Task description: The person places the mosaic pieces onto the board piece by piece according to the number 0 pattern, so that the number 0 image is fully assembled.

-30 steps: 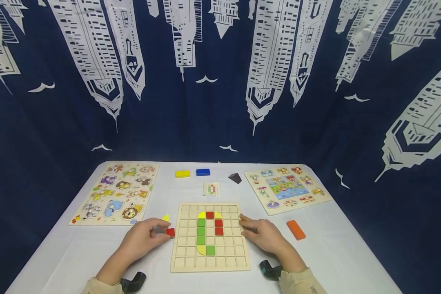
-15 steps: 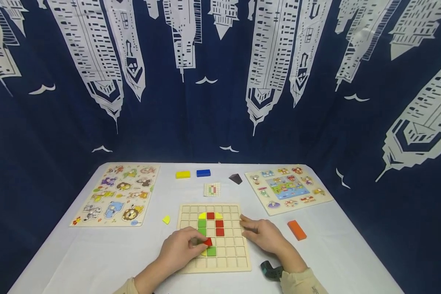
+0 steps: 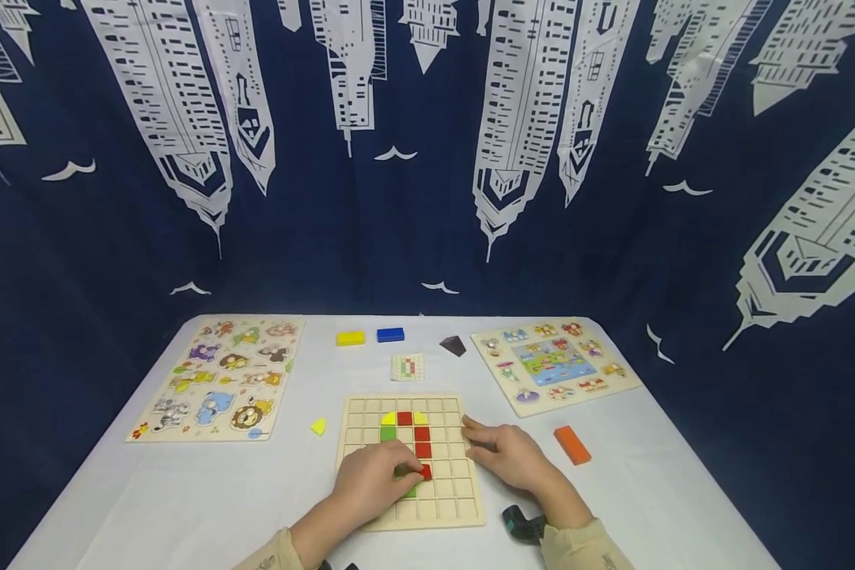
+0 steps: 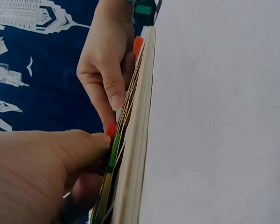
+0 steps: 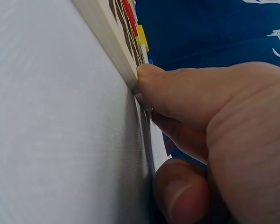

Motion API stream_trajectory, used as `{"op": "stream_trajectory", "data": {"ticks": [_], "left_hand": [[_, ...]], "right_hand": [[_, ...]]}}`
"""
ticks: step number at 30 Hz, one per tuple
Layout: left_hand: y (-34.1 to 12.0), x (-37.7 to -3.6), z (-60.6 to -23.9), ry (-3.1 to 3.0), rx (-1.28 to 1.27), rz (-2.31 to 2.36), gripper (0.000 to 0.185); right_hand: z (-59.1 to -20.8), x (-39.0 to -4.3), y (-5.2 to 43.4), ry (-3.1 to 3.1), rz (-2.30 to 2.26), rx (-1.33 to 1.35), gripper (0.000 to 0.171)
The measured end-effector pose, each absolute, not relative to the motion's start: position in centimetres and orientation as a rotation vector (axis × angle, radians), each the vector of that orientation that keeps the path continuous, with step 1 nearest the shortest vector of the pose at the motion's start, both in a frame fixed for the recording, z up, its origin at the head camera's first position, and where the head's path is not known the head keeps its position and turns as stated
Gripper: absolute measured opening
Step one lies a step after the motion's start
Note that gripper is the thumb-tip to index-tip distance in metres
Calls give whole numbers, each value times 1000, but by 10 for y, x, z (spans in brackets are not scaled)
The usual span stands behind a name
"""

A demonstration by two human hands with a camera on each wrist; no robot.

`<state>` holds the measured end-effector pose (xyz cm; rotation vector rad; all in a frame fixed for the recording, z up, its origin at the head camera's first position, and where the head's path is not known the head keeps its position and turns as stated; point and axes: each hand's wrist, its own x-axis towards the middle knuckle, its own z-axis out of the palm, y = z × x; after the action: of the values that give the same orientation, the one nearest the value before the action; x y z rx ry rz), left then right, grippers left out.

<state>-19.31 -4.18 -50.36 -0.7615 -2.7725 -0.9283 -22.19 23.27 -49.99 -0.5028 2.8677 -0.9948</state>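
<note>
A pale wooden grid board (image 3: 445, 507) lies on the table in front of me. Red, green and yellow pieces form a ring-like pattern in its squares. My left hand (image 3: 374, 479) pinches a red square piece (image 3: 426, 473) between thumb and fingertips, low over the board's middle and just below two red squares (image 3: 423, 442). That hand hides part of the green and yellow pieces. Along the board's right edge rests my right hand (image 3: 509, 455), its thumb and index fingertip touching the rim at separate spots. In the right wrist view the thumb (image 5: 165, 86) lies against the board's edge.
A yellow wedge piece (image 3: 318, 427) lies left of the board. Behind it are a small pattern card (image 3: 408, 367), yellow (image 3: 351, 339) and blue (image 3: 390, 335) blocks and a dark piece (image 3: 453, 345). Picture puzzles (image 3: 214, 380) (image 3: 556, 364) flank these. An orange block (image 3: 573, 445) is at right.
My left hand has carried the red square from beside the board's left edge rightward over the grid, down to below the two red squares. The right hand has stayed at the board's edge.
</note>
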Motion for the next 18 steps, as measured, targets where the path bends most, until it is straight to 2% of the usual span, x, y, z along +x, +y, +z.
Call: {"op": "stream_trajectory", "data": {"ticks": [18], "left_hand": [[-39,-195,-503,-2673,-688,-875,4]], "right_hand": [[-499,-223,230,2892,-978,-476,38]]}}
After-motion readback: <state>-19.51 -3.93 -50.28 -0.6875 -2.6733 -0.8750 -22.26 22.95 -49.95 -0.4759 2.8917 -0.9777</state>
